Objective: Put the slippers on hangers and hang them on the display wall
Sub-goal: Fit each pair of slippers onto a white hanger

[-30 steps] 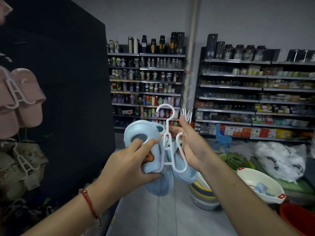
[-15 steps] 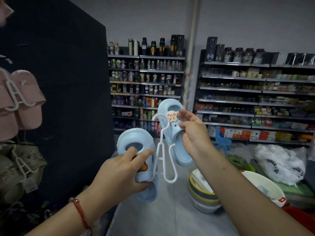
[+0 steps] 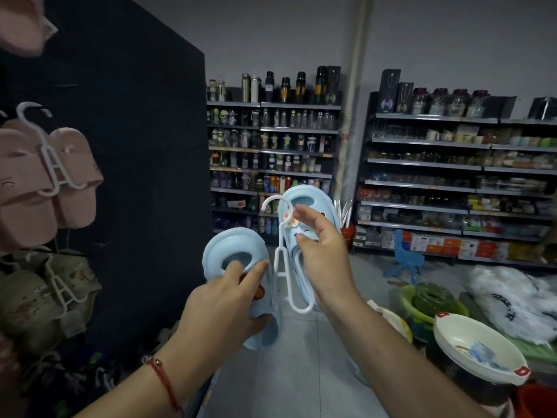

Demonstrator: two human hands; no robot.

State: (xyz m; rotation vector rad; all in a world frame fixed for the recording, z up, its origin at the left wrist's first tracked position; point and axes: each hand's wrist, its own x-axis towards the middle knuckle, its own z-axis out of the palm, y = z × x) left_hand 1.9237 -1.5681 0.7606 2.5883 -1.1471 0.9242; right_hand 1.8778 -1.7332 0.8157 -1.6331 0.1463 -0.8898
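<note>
While both slippers are in hand, the hanger (image 3: 287, 267) is only half loaded.

If the right hand (image 3: 324, 254) eases its pinch on the right slipper (image 3: 304, 196) before that slipper seats on its loop, I judge it could slide off the thin white plastic and drop to the floor; the hanger, caught between the two slippers, could also twist so its hook turns away from the wall (image 3: 129, 164). The left hand (image 3: 224, 303) reaches forward, palm down, fingers curled over the upper of the left slipper (image 3: 233, 254), thumb beneath, clamped on it. The right hand is raised higher, fingers and thumb closed on the right slipper near its charm. Both slippers sit mid-scene, right of the wall where pink slippers (image 3: 45, 182) hang at left.
</note>
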